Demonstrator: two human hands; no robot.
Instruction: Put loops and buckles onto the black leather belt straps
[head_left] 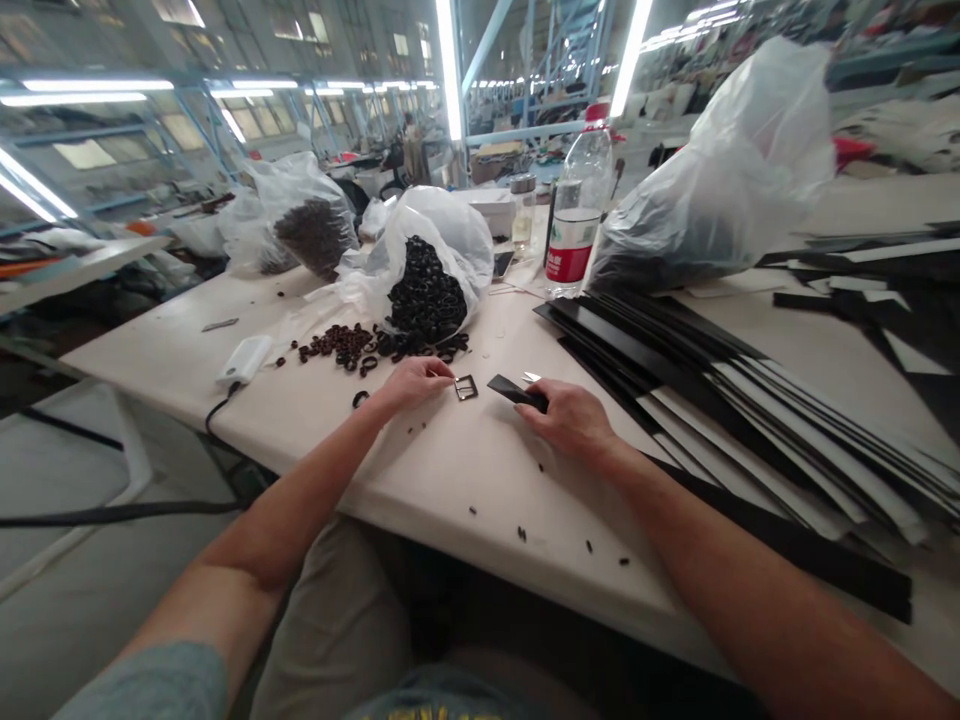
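Between the fingertips of my left hand point(421, 383) is the edge of a small square metal buckle point(466, 387). My right hand point(571, 417) is closed round a short black strap end point(516, 391) that points left toward the buckle, with a gap between the two. Silver pointed tips point(532, 377), like those of small scissors, stick out just behind the right fingers; their handle is hidden. Beyond my left hand lie loose black loops point(367, 365) and a heap of small dark brown pieces point(337, 341).
An open plastic bag of black loops point(427, 295) stands behind the heap. Long black and white strips point(697, 400) cover the right side. Also there are a bottle point(574, 235), a large plastic bag point(742, 170) and a white corded device point(246, 360). Tiny dark bits point(522, 534) lie near the edge.
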